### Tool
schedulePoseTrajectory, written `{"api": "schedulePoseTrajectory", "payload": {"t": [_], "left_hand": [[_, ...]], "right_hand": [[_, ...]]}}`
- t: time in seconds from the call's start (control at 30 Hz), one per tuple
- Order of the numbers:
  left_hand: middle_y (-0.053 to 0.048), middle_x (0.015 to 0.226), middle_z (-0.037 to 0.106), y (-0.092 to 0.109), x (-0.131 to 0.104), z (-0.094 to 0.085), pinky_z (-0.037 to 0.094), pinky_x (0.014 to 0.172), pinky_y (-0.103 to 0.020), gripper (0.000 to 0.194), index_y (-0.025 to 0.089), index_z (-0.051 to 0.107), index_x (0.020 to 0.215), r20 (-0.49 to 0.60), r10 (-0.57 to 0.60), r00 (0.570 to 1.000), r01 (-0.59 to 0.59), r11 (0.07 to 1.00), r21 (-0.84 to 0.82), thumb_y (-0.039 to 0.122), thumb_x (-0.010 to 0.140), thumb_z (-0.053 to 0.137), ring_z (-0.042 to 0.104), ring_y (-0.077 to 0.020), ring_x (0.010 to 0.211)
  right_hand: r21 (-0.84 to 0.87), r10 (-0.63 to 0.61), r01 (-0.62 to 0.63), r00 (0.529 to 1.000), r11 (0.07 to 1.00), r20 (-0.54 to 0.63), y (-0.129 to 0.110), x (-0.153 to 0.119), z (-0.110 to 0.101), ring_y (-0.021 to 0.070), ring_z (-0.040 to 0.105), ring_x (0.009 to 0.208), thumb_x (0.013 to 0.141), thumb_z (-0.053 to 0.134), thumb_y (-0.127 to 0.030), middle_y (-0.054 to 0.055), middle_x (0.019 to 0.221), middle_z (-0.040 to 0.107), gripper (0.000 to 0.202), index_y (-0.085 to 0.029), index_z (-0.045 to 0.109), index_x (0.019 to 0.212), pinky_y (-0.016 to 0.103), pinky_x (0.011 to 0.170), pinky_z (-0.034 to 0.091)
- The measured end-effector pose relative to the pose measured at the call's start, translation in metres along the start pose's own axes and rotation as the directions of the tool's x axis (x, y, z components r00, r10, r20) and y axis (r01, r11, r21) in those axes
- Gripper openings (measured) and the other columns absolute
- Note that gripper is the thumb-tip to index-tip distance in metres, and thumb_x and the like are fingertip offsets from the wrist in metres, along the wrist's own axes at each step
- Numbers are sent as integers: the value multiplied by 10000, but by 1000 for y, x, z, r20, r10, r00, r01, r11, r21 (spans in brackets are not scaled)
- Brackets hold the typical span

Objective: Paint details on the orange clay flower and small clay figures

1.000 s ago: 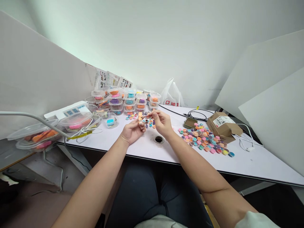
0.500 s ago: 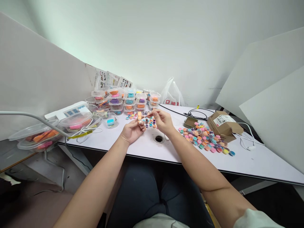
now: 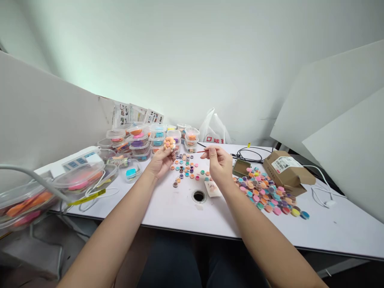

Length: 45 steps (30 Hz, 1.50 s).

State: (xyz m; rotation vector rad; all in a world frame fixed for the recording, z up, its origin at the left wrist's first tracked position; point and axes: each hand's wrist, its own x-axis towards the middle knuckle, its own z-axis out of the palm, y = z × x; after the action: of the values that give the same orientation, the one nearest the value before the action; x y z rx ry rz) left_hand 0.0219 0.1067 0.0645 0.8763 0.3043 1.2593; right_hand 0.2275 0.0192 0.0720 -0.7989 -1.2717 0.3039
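Note:
My left hand grips a small orange and white figurine and holds it up above the table. In my right hand is a thin red-handled paintbrush, pinched between thumb and fingers, its tip pointing left toward the figurine but apart from it. Beneath and between the hands lie several small paint pots in many colours. A white card or paper with a faint picture lies beside my right wrist.
Stacked clear tubs of coloured clay stand behind my left hand. A heap of paint pots, a green tray and a cardboard box are on the right. A round cable hole opens near the front; a power strip is left.
My hands have moved apart: the figurine went left and turned, and the paintbrush drew back to the right, away from it. The camera view has tilted slightly up.

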Motion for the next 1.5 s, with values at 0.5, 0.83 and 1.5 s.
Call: {"api": "schedulePoseTrajectory", "payload": {"t": [0.5,0.83,1.5], "left_hand": [[-67,1080,751,-20,-33,38,560,864,-281,492,179,670,1126,5,217,976,-201,896,396,208,695,906,716,-181,965],[-56,1051,759,-25,-60,50,580,793,-306,771,265,570,1367,145,161,976,-210,865,456,73,687,878,747,-229,912],[-79,1188,707,-39,-15,45,564,812,-302,712,290,456,1417,311,-34,950,-105,901,420,290,814,834,713,-213,986]], "right_hand": [[-94,9,-9,1000,995,4,-21,-5,-5,178,701,701,1002,567,-444,27,709,721,300,-212,722,893,343,715,575],[-204,-90,82,995,976,-32,-35,-1,-21,203,720,697,1063,438,-421,8,692,714,267,-258,647,1100,438,820,573],[-121,187,-160,948,980,256,-12,-4,-4,189,705,851,997,574,-456,44,918,743,268,-212,674,947,303,709,581]]}}
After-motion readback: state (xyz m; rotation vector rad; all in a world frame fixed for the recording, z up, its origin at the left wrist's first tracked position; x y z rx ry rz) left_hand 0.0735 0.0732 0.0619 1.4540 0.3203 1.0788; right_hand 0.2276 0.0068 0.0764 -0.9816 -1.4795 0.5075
